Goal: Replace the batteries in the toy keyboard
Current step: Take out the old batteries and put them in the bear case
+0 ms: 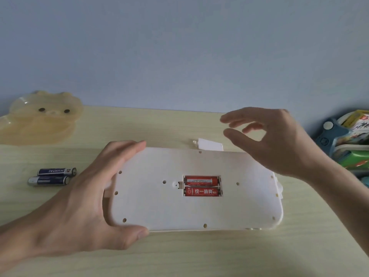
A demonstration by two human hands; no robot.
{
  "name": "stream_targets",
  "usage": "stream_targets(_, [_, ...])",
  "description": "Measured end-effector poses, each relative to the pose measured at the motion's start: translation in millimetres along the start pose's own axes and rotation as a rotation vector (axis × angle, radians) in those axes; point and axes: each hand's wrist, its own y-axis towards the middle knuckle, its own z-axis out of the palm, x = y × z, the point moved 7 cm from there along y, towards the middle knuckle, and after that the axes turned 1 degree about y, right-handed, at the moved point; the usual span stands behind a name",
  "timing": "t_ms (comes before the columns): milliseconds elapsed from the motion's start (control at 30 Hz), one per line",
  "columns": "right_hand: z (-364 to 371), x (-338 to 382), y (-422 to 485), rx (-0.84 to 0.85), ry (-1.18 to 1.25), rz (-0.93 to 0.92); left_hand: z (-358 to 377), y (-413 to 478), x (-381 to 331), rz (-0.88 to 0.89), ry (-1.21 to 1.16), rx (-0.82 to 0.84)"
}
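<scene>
Head: left grip clasps keyboard; right grip splayed.

Only one head cam here, pointing forward and down, close over the toy keyboard, wall at 12 o'clock.

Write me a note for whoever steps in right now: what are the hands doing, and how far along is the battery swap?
Left hand grips the left end of the white plastic toy keyboard, which lies back up on the pale wooden table. Right hand hovers over its far right edge, holding nothing.
Done: the small white plastic cover is off, lying behind the keyboard.
Two red cylindrical batteries sit in the open battery compartment; two blue cylindrical batteries lie on the table, left.
Remaining: I cannot tell which pair is fresh. Confirm, swap if needed, refit the cover.
</scene>
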Motion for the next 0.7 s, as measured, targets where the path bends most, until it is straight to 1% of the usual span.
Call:
stream_targets(167, [-7.9,-20.9,-61.9,0.032,-0.102,0.125,-0.1,0.1,3.9,0.002,0.016,0.000])
stream_targets(267, [-1.6,-35.9,-80.0,0.013,-0.033,0.184,-0.1,-0.1,5.4,0.000,0.018,-0.002])
stream_targets(300, [-0.9,-35.3,-82.1,-0.002,-0.054,0.166,0.1,-0.1,5.5,0.001,0.021,-0.004])
stream_targets(367, [-2.4,-24.1,-80.2,-0.048,-0.145,0.036,0.7,0.0,5.0,0.001,0.032,-0.005])
stream_targets(400, [-0.9,-13.8,-78.1,-0.050,-0.168,-0.064,0.9,0.4,5.1,-0.003,0.032,-0.003])
stream_targets(433, [4.6,-2.2,-76.3,-0.014,-0.180,-0.179,1.0,0.5,5.6,-0.008,0.028,0.001])
stream_targets(533, [29.6,31.5,-72.9,0.185,-0.192,-0.461,0.1,0.2,6.1,-0.026,0.028,0.006])
stream_targets(600, [42.8,46.0,-69.3,0.253,-0.212,-0.556,-0.5,0.0,3.7,-0.039,0.031,0.009])
stream_targets(700, [50.3,57.5,-60.4,0.271,-0.229,-0.612,0.0,-0.6,-1.1,-0.048,0.020,0.019])
